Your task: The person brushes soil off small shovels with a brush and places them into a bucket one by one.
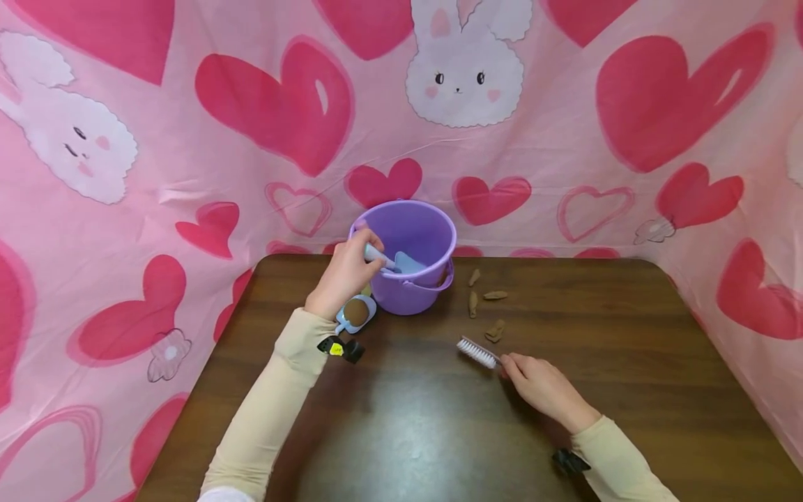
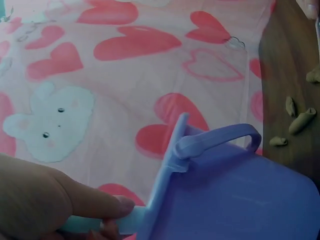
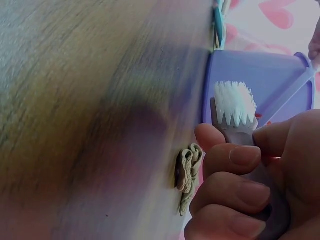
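At the bucket's left rim, my left hand (image 1: 347, 270) grips the handle of a small light-blue shovel (image 1: 410, 263), its blade down inside the purple bucket (image 1: 408, 298). In the left wrist view the shovel's turquoise handle (image 2: 131, 220) lies against the rim, and the bucket hides the blade. Lower right, my right hand (image 1: 548, 390) holds a small brush (image 1: 478, 353) by its greyish handle, white bristles facing the near side. All its fingers wrap that handle in the right wrist view. Several brown, curled clay-like pieces (image 1: 495, 330) lie just beyond the brush.
Beside my left wrist sits a light-blue scoop-shaped piece (image 1: 371, 311) with a round brown thing (image 1: 356, 312) on it. The dark wooden table (image 1: 401, 432) ends at a pink heart-and-rabbit cloth (image 1: 383, 139) behind the bucket. The bucket's handle (image 1: 444, 282) hangs at its right front.
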{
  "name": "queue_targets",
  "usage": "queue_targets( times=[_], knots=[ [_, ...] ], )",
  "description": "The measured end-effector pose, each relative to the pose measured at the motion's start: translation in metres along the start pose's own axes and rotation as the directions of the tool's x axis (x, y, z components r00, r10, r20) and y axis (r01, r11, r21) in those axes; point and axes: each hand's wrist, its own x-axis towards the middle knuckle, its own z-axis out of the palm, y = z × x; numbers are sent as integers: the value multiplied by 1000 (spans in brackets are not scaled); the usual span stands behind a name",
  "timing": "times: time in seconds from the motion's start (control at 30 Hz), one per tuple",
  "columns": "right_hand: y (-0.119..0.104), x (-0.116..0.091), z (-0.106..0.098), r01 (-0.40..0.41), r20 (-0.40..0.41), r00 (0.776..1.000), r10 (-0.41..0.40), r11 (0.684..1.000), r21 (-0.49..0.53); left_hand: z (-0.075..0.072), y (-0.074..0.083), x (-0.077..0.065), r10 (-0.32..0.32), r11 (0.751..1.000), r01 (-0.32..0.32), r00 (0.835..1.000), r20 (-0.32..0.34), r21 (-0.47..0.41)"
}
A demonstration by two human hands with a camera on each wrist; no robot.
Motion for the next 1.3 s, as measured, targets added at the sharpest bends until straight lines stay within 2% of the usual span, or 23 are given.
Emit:
queue_targets(
  times=[0.2,0.27,0.57,1.0,1.07,1.17,1.23,1.3],
  knots=[
    [1,0,2,9,11,1000,-9,1000,9,8,-7,3,75,996,-74,997,-31,43],
    [1,0,3,11,15,1000,-11,1000,12,10,-10,3,82,995,-80,996,-47,53],
    [-3,0,3,25,21,999,-25,1000,12,10,-22,-3,80,992,-65,987,-138,108],
    [-4,4,4,29,24,999,-29,999,20,5,-40,-32,37,999,-30,973,-226,32],
    [-5,4,4,28,19,999,-29,999,28,5,-45,-38,5,999,5,981,-192,52],
    [-8,5,5,33,9,999,-33,999,31,5,-57,-49,-76,989,82,996,-51,121],
    [-9,6,5,42,4,999,-42,999,28,5,-68,-57,-156,970,143,986,54,196],
    [-11,6,5,51,1,999,-51,998,23,7,-78,-66,-226,942,183,966,127,281]
  ],
)
